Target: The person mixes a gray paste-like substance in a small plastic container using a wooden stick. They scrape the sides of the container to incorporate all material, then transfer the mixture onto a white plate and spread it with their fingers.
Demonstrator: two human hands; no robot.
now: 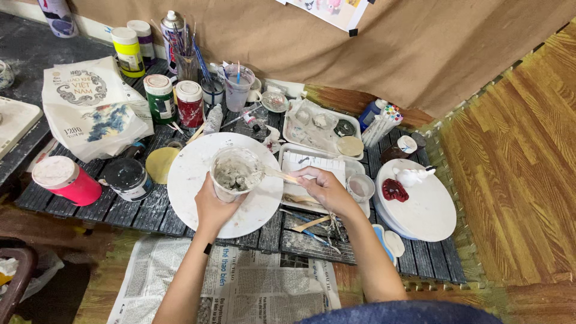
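My left hand (pixel 211 207) grips a clear plastic cup (pixel 235 171) smeared with grey paste, holding it tilted over a round white board (pixel 192 180). In my right hand (pixel 324 189) is a wooden stick (pixel 281 175) whose tip reaches into the cup. Just under the right hand lies a white rectangular tray (pixel 354 167) with paper and tools in it. Both forearms come up from the bottom of the view.
Paint jars in yellow (pixel 128 52), green (pixel 159 98) and red (pixel 189 103) stand behind, with brush cups (pixel 238 87). A pink tub (pixel 66 179) and dark tub (pixel 128 178) sit left. A second round board (pixel 426 207) holds a white figurine and red piece. Newspaper (pixel 252 282) covers the floor.
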